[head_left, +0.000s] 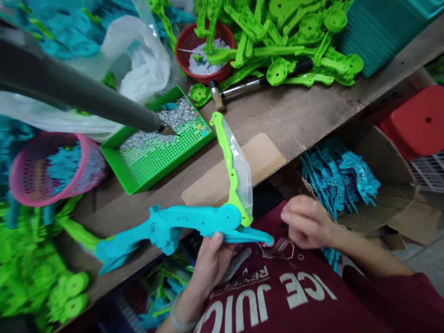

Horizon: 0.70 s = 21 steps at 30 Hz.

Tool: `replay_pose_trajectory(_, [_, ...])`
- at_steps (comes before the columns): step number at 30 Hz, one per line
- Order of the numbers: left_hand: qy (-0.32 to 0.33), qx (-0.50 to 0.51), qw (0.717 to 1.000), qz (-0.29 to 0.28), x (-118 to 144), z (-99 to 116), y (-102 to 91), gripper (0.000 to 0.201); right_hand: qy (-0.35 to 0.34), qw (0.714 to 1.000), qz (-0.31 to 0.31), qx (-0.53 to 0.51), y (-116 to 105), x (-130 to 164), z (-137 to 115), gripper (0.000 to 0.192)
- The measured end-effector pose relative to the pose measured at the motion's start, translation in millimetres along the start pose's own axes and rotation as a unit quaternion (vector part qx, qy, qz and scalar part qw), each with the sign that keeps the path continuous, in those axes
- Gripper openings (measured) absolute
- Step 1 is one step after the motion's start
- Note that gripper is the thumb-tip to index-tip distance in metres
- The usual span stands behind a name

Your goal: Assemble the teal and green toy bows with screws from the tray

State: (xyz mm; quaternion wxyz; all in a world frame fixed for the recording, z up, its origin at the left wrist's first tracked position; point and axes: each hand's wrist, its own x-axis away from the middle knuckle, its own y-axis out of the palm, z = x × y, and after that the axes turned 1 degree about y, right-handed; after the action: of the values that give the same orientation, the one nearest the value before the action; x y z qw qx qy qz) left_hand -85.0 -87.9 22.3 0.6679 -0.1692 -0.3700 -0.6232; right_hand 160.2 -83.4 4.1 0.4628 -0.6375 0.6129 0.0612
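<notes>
The left hand (211, 261) grips the blue part (194, 217), thumb against it. The part is long and bent, with bumps and a round disc (229, 215). It sits before the dark red shirt (312, 319), partly over the table (274, 115). A green arm (227, 155) with a see-through fin (244, 178) sticks out. The right hand (307, 222) is curled and blurry; I can't tell if it holds anything.

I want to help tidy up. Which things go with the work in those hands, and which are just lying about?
Probably for the job:
- blue part in the left fingers
- green-and-clear piece touching it
- piled green parts
- small silvery bits in the green tray

Probably just lying about:
- flat cardboard
- whitish plastic
- red stool
</notes>
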Motion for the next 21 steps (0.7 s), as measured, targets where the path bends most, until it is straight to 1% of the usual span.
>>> replay_pose_trajectory(1, [-0.014, 0.001, 1.0, -0.004, 0, 2, 0.5, 0.066, -0.005, 0.999, -0.025, 0.037, -7, -13, 10, 0.047])
replay_pose_trajectory(2, [-0.032, 0.002, 0.999, -0.01, 1, 5, 1.3, 0.062, -0.019, 0.995, -0.065, 0.071, -12, -29, 19, 0.047])
replay_pose_trajectory(3, [-0.05, 0.001, 0.999, -0.016, 2, 7, 2.2, 0.058, -0.056, 0.987, -0.12, 0.096, -15, -46, 28, 0.047])
replay_pose_trajectory(4, [-0.064, 0.0, 0.998, -0.022, 4, 10, 3.3, 0.055, -0.111, 0.971, -0.18, 0.108, -16, -64, 35, 0.045])
replay_pose_trajectory(6, [-0.078, 0.005, 0.997, -0.028, 6, 13, 5.0, 0.05, -0.221, 0.925, -0.284, 0.122, -11, -97, 45, 0.038])
replay_pose_trajectory(7, [-0.079, 0.011, 0.996, -0.029, 6, 14, 5.7, 0.049, -0.266, 0.899, -0.321, 0.129, -7, -110, 47, 0.034])
replay_pose_trajectory(9, [-0.068, 0.03, 0.997, -0.021, 7, 14, 6.3, 0.046, -0.321, 0.858, -0.372, 0.151, 1, -125, 45, 0.025])
replay_pose_trajectory(10, [-0.057, 0.042, 0.997, -0.016, 7, 13, 6.5, 0.045, -0.333, 0.846, -0.383, 0.166, 4, -127, 41, 0.022])
replay_pose_trajectory(12, [-0.031, 0.061, 0.998, -0.007, 6, 10, 6.9, 0.045, -0.335, 0.838, -0.383, 0.198, 9, -124, 30, 0.023])
replay_pose_trajectory(14, [-0.013, 0.075, 0.997, -0.009, 6, 7, 8.1, 0.047, -0.316, 0.841, -0.378, 0.223, 10, -117, 19, 0.025])
replay_pose_trajectory(16, [-0.011, 0.085, 0.996, -0.018, 5, 5, 10.2, 0.05, -0.292, 0.846, -0.388, 0.219, 6, -115, 15, 0.022])
replay_pose_trajectory(17, [-0.013, 0.092, 0.995, -0.022, 4, 4, 11.5, 0.051, -0.276, 0.849, -0.402, 0.202, 3, -116, 17, 0.024])
replay_pose_trajectory(19, [-0.02, 0.116, 0.993, -0.026, 1, 3, 14.4, 0.05, -0.234, 0.853, -0.442, 0.15, -8, -127, 27, 0.04])
replay_pose_trajectory(20, [-0.026, 0.135, 0.99, -0.028, -1, 2, 16.0, 0.048, -0.203, 0.858, -0.453, 0.129, -13, -136, 37, 0.047])
replay_pose_trajectory(21, [-0.035, 0.159, 0.986, -0.033, -4, 1, 17.8, 0.046, -0.164, 0.87, -0.446, 0.129, -19, -146, 48, 0.048])
